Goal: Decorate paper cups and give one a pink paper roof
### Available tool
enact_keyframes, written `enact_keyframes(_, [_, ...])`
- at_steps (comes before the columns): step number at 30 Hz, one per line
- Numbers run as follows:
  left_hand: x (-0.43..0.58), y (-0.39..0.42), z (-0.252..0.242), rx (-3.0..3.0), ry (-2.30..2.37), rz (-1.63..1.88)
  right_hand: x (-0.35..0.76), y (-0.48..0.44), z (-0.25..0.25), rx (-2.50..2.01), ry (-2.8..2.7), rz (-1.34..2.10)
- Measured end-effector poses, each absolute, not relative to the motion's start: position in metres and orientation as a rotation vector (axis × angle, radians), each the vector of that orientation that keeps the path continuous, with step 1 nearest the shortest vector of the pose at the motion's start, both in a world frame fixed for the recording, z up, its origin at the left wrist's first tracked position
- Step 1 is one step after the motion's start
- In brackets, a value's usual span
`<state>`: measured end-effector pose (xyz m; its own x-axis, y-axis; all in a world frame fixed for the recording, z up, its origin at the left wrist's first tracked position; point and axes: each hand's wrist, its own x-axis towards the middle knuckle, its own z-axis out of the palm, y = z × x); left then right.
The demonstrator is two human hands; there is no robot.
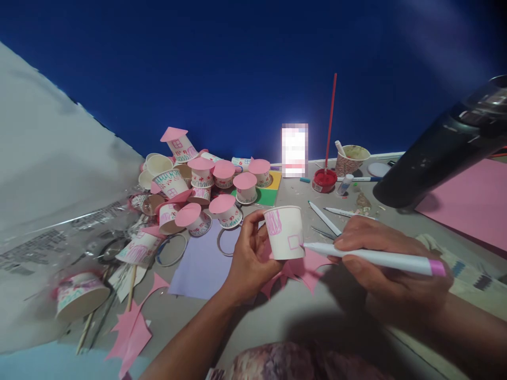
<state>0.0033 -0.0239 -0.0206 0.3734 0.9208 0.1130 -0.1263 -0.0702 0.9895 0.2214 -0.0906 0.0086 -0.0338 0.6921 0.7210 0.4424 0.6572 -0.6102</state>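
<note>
My left hand grips a white paper cup by its left side and base, upside down, with the narrower end low. Pink marker lines show on the cup: a filled patch high on the left and a small square lower right. My right hand is closed around a white marker pen with a pink end. The pen's tip meets the cup, or nearly so, at the right edge of the pink square. Below the cup lie jagged pink paper scraps.
Decorated paper cups with pink cone tops crowd the left back. A red container with a stick, a patterned cup and loose markers are behind my hands. A dark bottle leans at right. Purple paper lies left.
</note>
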Motion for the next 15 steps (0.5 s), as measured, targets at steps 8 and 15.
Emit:
enact_keyframes(8, [0.0041,-0.0278,-0.0232,1.469,0.760,1.064,0.2199,-0.0882,0.0146,-0.904,-1.773,0.225])
enact_keyframes(15, [0.0022,-0.0264,-0.0259,1.436,0.785,1.024,0.2175,-0.0898,0.0092,-0.958,-1.632,0.254])
